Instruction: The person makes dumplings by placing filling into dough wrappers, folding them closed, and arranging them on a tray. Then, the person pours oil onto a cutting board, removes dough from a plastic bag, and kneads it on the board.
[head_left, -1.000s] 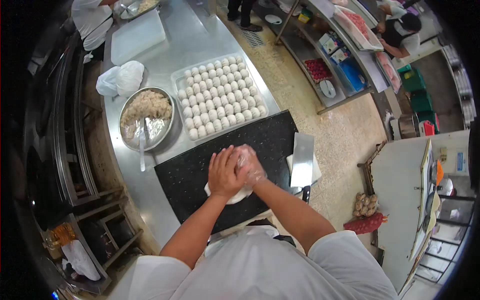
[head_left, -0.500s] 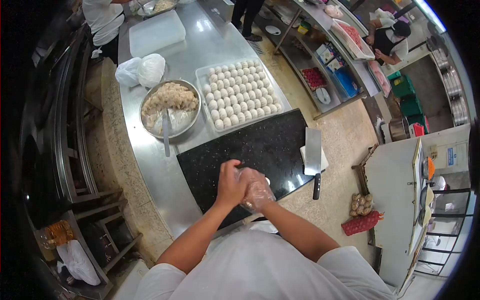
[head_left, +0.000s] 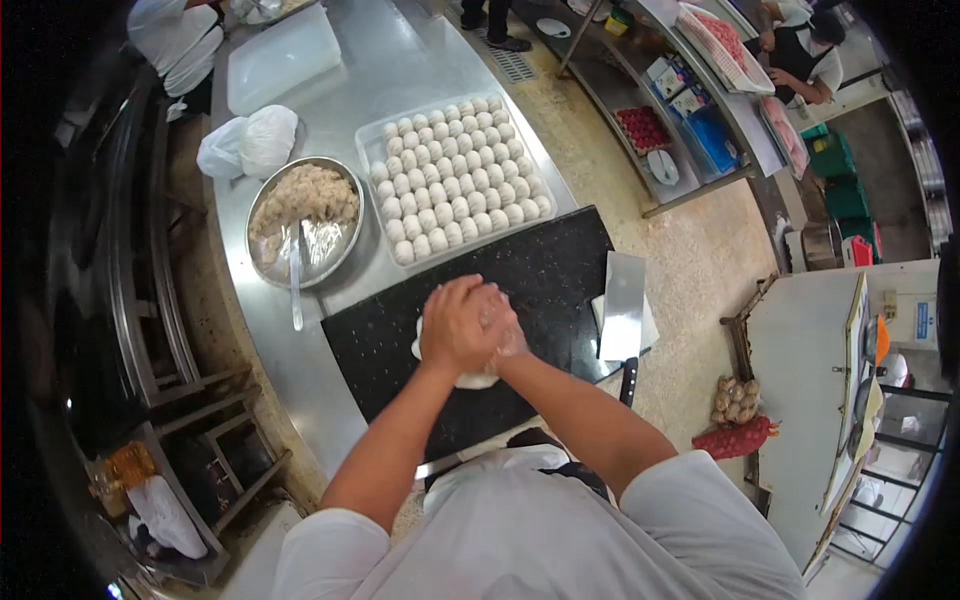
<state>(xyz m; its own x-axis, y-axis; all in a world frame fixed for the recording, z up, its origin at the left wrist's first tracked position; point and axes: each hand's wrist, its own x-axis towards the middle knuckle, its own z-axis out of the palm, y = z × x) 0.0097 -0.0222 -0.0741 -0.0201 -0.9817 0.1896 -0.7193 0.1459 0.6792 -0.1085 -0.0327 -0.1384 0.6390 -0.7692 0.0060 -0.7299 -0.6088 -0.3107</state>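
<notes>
Over the black board [head_left: 560, 250], my left hand [head_left: 458, 325] and my right hand [head_left: 507, 325] are pressed together, the left overlapping the right. My right hand has a shiny clear covering, apparently a plastic glove; its fingers are largely hidden. Pale dough [head_left: 477, 380] shows below the hands and at their left side, most of it covered by them. Beyond the board, a clear tray [head_left: 372, 150] holds rows of pleated white buns [head_left: 455, 180]. To its left, a metal bowl [head_left: 250, 255] contains pale filling [head_left: 308, 200] and a long-handled metal utensil [head_left: 296, 280].
A cleaver [head_left: 624, 310] lies at the board's right edge, its dark handle toward me. Tied white bags [head_left: 268, 140] and a translucent lid or tray [head_left: 285, 60] sit farther back on the steel table [head_left: 400, 50]. A co-worker [head_left: 800, 65] stands behind the shelving at right.
My joined hands have moved forward over the board. Dough now shows around them, and the clear plastic on my right hand is less visible. The camera view has shifted.
</notes>
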